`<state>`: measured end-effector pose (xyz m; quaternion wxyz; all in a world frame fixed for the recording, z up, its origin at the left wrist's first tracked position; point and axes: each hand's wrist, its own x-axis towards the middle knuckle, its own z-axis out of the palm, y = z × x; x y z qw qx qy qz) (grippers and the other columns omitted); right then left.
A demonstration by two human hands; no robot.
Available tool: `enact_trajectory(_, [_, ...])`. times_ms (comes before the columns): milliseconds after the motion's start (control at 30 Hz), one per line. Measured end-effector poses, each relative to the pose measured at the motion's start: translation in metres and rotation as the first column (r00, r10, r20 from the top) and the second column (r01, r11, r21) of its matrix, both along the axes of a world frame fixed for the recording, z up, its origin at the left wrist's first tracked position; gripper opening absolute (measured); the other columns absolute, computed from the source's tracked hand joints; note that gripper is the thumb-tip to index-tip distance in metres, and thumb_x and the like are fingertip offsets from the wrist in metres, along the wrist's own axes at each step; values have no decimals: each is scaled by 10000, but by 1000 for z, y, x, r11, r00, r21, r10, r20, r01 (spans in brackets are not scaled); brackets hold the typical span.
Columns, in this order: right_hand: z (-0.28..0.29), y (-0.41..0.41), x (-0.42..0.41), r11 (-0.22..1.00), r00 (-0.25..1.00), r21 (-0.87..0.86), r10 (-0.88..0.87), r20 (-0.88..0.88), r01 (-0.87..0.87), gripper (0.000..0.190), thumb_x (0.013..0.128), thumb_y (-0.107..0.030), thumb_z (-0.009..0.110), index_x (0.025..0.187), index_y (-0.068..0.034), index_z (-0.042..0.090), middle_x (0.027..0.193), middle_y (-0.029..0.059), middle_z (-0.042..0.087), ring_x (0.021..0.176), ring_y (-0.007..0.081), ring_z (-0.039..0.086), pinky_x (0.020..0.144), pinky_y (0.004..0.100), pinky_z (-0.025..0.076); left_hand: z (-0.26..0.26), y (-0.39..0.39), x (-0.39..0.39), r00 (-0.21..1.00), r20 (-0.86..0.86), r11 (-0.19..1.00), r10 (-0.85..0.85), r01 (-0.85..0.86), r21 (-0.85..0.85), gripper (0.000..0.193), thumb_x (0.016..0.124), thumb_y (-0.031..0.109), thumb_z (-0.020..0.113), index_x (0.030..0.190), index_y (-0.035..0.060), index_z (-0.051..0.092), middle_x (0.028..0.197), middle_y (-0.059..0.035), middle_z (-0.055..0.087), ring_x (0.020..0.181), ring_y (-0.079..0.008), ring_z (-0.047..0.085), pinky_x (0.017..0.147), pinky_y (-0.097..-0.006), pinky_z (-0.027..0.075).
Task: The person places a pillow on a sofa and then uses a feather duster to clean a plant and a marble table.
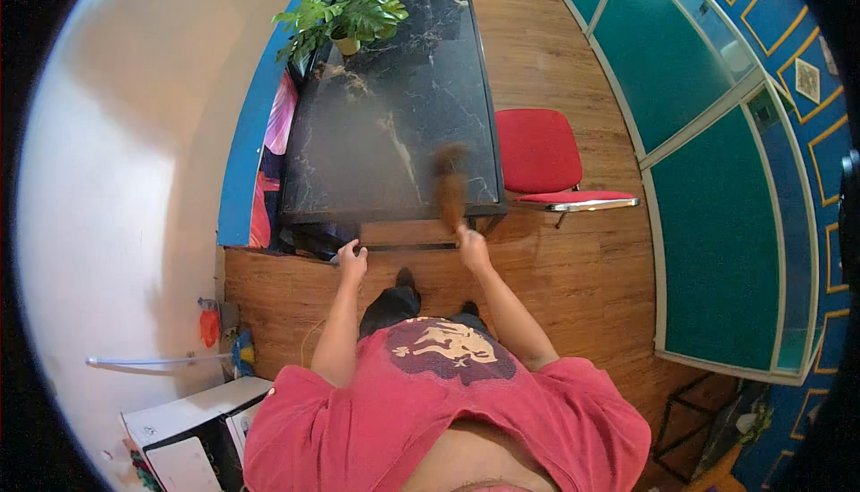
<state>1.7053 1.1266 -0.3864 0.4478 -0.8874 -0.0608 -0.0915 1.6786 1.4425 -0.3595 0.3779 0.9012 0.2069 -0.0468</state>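
My right hand (474, 250) grips the handle end of a brown duster (450, 189), which looks like a feather duster and is blurred. The duster reaches over the near right corner of a black marble-patterned table (376, 136). Off the table's near left edge, my left hand (353, 261) hangs with its fingers loosely bent and apart, and no held thing shows in it. Beyond, near the table's far left side, stands a leafy green plant (366, 11) in a small yellowish pot (347, 44).
A red chair (539, 150) stands against the table's right side. Green partition panels (719, 236) line the right. At left are a blue-edged low wall (240, 176) and a pale wall (101, 176). A white box-like item (201, 411) and a broom-like tool (161, 360) lie behind me at left.
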Motion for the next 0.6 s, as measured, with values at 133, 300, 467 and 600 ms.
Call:
enact_trajectory(133, [30, 39, -15, 949, 936, 180, 293, -194, -260, 459, 912, -401, 516, 848, 51, 563, 657, 114, 558, 602, 232, 564, 598, 377, 454, -3, 35, -22, 965, 163, 973, 205, -219, 70, 329, 826, 111, 592, 1127, -10, 537, 1174, -187, 469, 1087, -333, 468, 958, -398, 373])
enact_trajectory(300, [27, 85, -16, 426, 849, 779, 47, -527, 460, 446, 937, -462, 451, 890, -41, 590, 573, -7, 480, 434, 94, 381, 407, 244, 301, 12, 70, 2, 927, 293, 969, 232, -196, -149, 292, 820, 57, 564, 1102, -4, 522, 1097, -154, 478, 1014, -267, 488, 902, -353, 403])
enact_trajectory(467, [38, 137, -11, 954, 869, 115, 301, -394, -278, 454, 943, -412, 464, 768, -16, 599, 638, 49, 566, 621, 177, 520, 612, 328, 425, 14, 125, 0, 875, 483, 996, 7, -49, 74, 330, 782, 20, 565, 1104, -9, 497, 1111, -150, 468, 1020, -287, 472, 914, -369, 385])
enact_trajectory(600, [-25, 194, -6, 795, 954, 576, -12, -299, 190, 451, 926, -387, 500, 759, 21, 596, 632, 66, 556, 627, 170, 514, 616, 335, 422, 44, 150, 8, 829, 559, 999, -5, -14, 30, 410, 743, -37, 541, 1145, -7, 464, 1155, -169, 455, 1044, -314, 454, 930, -387, 371])
